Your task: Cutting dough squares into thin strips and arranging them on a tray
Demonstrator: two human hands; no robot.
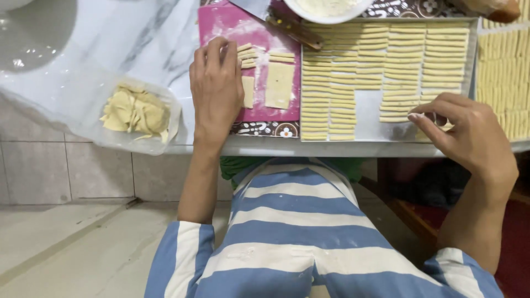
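Those dough strips (343, 83) look soft and floppy, light too, likely to stretch or tear, so I'd lift each by both ends. They're lined up in columns on the metal tray (369, 122). Right hand (469, 135) sits at the tray's near edge, fingertips pinched on what seems one strip. Left hand (216, 88) lies flat, fingers open, holding nothing, on the floury pink mat (221, 25) just left of the tray. Scrap dough (135, 113) farther left, tiled floor below
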